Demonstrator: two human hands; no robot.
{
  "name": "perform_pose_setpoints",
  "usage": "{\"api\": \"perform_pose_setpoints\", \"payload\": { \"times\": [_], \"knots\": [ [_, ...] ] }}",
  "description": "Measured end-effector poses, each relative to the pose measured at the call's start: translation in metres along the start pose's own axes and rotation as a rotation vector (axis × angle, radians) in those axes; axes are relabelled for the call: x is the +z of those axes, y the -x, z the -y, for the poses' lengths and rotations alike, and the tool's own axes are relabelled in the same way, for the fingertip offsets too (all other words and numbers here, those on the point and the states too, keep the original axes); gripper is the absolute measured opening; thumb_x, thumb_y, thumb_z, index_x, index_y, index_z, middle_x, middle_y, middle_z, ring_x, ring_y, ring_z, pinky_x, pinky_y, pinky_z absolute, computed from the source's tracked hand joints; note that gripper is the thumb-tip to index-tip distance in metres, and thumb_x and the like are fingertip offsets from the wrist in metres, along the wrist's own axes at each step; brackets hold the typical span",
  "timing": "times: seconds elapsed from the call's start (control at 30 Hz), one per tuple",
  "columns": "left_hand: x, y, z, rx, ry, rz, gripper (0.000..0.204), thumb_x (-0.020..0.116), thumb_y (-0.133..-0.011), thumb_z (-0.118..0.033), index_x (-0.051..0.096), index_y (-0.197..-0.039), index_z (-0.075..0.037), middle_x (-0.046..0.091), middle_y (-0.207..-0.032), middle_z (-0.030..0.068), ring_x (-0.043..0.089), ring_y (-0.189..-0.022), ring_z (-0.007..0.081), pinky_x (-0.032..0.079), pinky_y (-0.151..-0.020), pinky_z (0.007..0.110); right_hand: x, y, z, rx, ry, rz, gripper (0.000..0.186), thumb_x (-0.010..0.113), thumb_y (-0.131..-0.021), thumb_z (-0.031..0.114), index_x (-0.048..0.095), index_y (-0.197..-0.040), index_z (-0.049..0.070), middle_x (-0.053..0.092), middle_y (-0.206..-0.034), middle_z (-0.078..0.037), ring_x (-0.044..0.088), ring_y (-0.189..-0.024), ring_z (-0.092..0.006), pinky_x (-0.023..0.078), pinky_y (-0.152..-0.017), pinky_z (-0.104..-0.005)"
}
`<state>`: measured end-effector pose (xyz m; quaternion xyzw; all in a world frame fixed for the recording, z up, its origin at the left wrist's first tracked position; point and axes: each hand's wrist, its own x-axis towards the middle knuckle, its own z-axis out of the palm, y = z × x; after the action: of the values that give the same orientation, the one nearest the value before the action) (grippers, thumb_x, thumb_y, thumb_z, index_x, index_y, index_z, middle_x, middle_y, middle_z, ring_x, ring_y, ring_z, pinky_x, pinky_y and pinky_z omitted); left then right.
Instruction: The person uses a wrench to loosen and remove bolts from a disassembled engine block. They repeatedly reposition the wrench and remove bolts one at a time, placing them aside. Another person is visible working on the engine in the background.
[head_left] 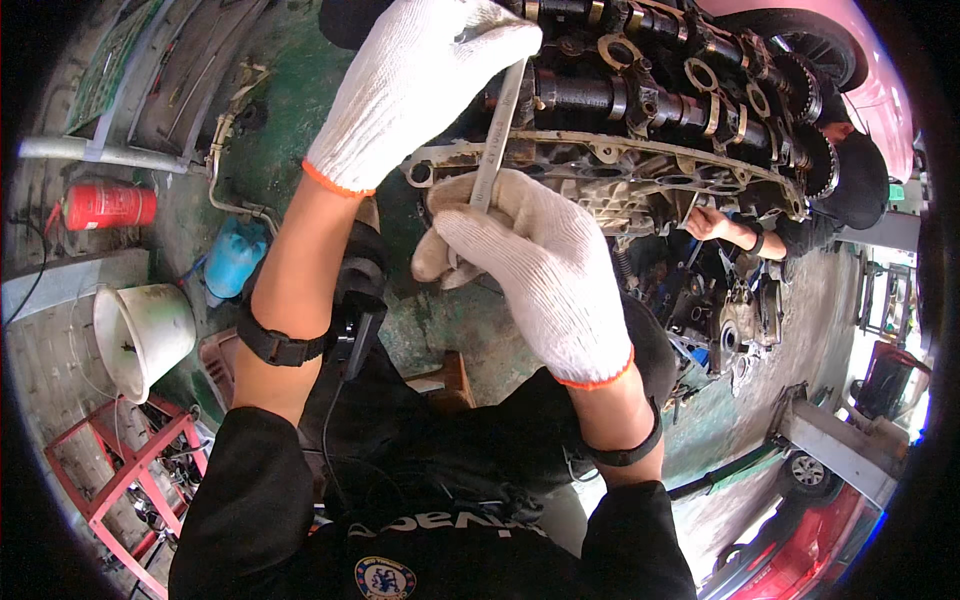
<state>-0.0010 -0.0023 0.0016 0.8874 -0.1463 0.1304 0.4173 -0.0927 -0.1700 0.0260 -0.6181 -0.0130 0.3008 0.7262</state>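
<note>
A slim silver wrench (495, 135) stands almost upright between my hands, its two ends hidden by the gloves. My left hand (425, 80), in a white knit glove with an orange cuff, is closed at its upper end. Lower down, my right hand (535, 265), gloved the same way, grips the other end between thumb and curled fingers. Just beyond and to the right lies a large engine (600, 180), its camshafts (580, 95) exposed with dark, oily lobes and bearing caps. Timing sprockets (822, 160) sit at its right end.
Another person's bare hand (708, 223) reaches to the engine's near side at the right. Loose metal parts (740, 320) lie below it. At the left are a red fire extinguisher (110, 206), a blue jug (235, 258), a white bucket (160, 330) and a red metal frame (130, 465).
</note>
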Motion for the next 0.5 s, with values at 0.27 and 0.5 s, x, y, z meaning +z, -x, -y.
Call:
{"api": "perform_pose_setpoints", "payload": {
  "times": [0.27,0.5],
  "knots": [
    [-0.008,0.008,-0.004,-0.109,0.073,-0.057,0.038,0.068,-0.1,-0.036,0.076,-0.112,0.0,0.077,-0.096,0.0078,0.066,-0.087,0.0102,0.052,-0.082,0.028,-0.03,0.011,0.022,-0.045,0.296,-0.105,0.026,0.062,-0.099,0.011,0.067,-0.115,-0.009,0.069,-0.07,-0.007,0.064,-0.06,-0.011,0.051,-0.057,-0.0236],
    [0.002,0.009,-0.001,-0.06,-0.004,-0.025,0.041,0.067,-0.099,-0.038,0.075,-0.111,0.0,0.075,-0.092,0.0126,0.065,-0.08,0.016,0.051,-0.076,0.032,-0.06,0.007,0.021,-0.248,-0.088,-0.376,0.027,0.058,-0.101,0.005,0.064,-0.115,-0.017,0.063,-0.065,-0.008,0.057,-0.051,-0.0143,0.048,-0.053,-0.0256]
  ]
}}
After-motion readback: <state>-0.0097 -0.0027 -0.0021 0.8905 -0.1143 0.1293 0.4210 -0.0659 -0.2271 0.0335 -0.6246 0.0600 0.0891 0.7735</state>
